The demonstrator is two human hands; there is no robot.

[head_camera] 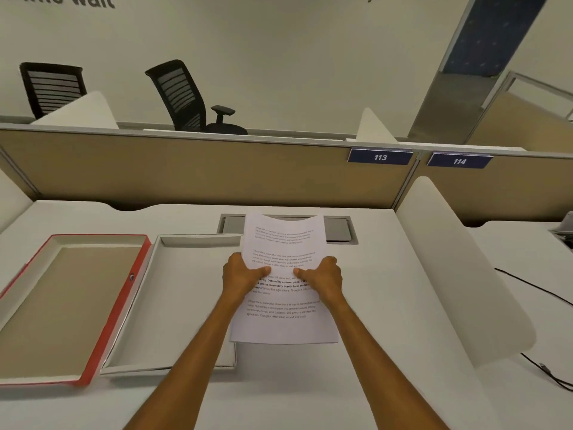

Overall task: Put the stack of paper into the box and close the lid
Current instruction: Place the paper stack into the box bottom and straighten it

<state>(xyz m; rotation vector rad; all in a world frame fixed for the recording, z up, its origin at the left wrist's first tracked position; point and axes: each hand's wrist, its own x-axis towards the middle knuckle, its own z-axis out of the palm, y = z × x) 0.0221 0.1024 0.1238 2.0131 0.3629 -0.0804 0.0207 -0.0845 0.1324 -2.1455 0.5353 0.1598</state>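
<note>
I hold a stack of printed white paper (283, 240) in both hands above the desk, its top edge bowed. My left hand (242, 276) grips the stack's left edge, thumb on the top sheet. My right hand (324, 279) grips the right edge the same way. The stack overlaps the right edge of the open box (173, 305), a shallow white tray lying flat to the left. The box's lid (62, 299), red-edged with a brown inside, lies open and flat further left, joined to the tray along a red spine.
A white desk (387, 352) carries the box. A grey cable hatch (338, 229) sits behind the paper. A white curved divider (459, 274) stands on the right, with black cables (533, 287) beyond it. A tan partition (201, 169) runs along the back, office chairs behind it.
</note>
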